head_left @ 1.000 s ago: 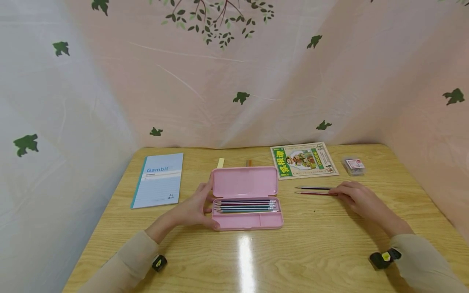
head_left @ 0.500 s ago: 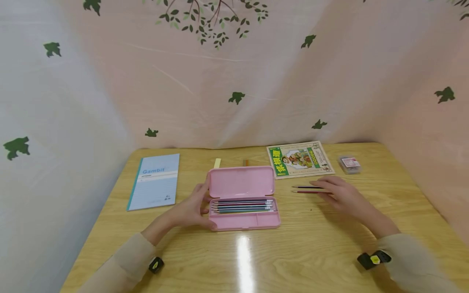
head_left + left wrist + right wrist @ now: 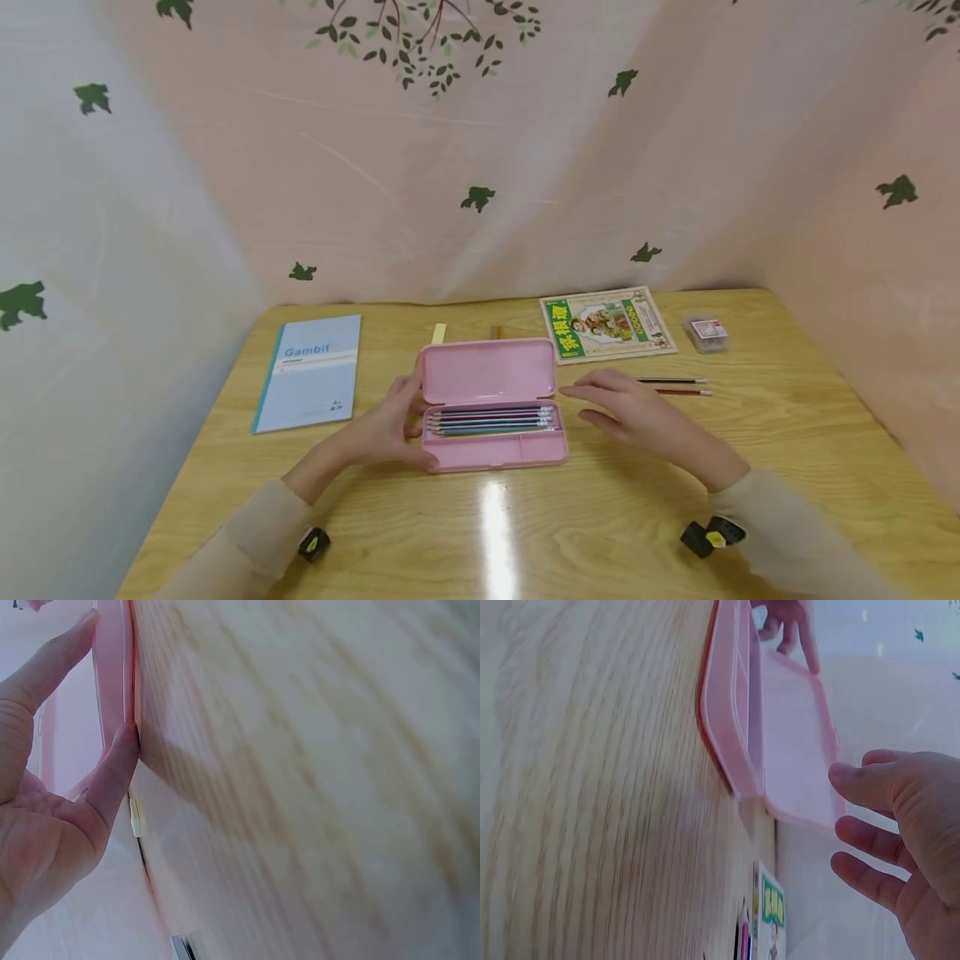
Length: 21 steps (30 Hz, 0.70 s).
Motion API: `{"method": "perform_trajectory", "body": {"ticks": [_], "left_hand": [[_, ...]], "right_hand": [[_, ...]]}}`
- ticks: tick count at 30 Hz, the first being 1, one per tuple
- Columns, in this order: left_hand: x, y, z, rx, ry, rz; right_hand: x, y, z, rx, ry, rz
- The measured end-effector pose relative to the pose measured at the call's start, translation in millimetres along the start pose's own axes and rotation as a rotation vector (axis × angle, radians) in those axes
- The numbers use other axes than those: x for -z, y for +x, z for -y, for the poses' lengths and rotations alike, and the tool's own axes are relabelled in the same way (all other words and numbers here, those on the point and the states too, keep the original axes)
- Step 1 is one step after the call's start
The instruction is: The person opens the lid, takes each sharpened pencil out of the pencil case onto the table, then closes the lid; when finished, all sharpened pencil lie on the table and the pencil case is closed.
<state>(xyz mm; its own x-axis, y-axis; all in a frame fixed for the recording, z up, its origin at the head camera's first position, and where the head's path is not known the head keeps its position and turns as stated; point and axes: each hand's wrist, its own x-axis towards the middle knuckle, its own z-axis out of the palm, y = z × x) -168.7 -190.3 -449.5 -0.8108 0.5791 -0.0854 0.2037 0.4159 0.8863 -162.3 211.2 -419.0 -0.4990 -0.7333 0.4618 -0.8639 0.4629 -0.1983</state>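
A pink pencil case lies with its lid tipped back, and several pencils rest side by side in its long compartment. My left hand spans the case's left side, its thumb at the front corner and fingers along the lid edge. In the left wrist view, fairly straight fingers touch the pink edge. My right hand hovers just right of the case, holding nothing, with thumb and fingers apart in the right wrist view. Behind it lie a black pencil and a red pencil, their left ends hidden.
A blue Gambit notebook lies at the left. At the back right are an illustrated booklet and a small clear box. A yellow strip and a small brown item show behind the lid.
My right hand has moved left from the two loose pencils to beside the case, leaving them on the table. My left hand stays on the case. The head view has shifted slightly.
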Motion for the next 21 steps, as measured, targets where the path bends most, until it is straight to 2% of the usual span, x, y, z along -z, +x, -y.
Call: {"method": "perform_trajectory", "body": {"ticks": [5, 13, 21], "left_hand": [[0.6, 2.1, -0.4, -0.003, 0.009, 0.006], [-0.1, 2.7, -1.5, 0.011, 0.023, 0.001], [0.4, 0.9, -1.4, -0.002, -0.019, 0.001]], "right_hand": [[-11.5, 14.3, 11.1, -0.005, 0.008, 0.04], [-33.2, 33.0, 24.9, -0.082, 0.037, 0.18], [-52.9, 42.9, 28.7, -0.092, 0.013, 0.223]]}}
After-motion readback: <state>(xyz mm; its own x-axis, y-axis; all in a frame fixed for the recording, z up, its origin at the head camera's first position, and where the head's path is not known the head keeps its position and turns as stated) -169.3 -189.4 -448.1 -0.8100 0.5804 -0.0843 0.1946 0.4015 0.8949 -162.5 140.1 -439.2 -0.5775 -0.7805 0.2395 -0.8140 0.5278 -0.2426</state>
